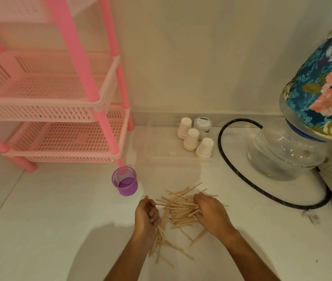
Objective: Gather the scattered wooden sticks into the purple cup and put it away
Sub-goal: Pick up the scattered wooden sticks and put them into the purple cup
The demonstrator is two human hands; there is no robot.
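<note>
The sticks (pixel 181 209) lie in a loose heap on the white floor (pixel 59 220), low in the frame just right of centre, with a few strays trailing toward the bottom edge. The cup (pixel 125 182) stands upright and looks empty, up and to the left of the heap, apart from it and just below the front leg of the pink rack (pixel 49 94).

The left hand (pixel 148 218) is at the heap's left edge, fingers curled round a bundle of sticks whose ends jut out below the fist. The right hand (pixel 211 213) lies on the heap's right side, palm down, fingers bent over the sticks; whether it has any pinched or is only raking them cannot be told from here.

So the step in hand looks like the gathering itself: sticks being drawn together into a bunch, none in the cup yet. By my reading the task is at an early stage.

The next move, I judge, calls for squaring the bundle so its ends line up, then carrying it up and left to the cup and lowering it end first through the mouth. The cup is small and light-looking, so a crooked bundle could tip it; a steadying hand would help. The strays near the bottom edge need another sweep.

Further out, in the middle of the frame, a clear tray (pixel 161 138) holds three white cups (pixel 191 138) upside down.
</note>
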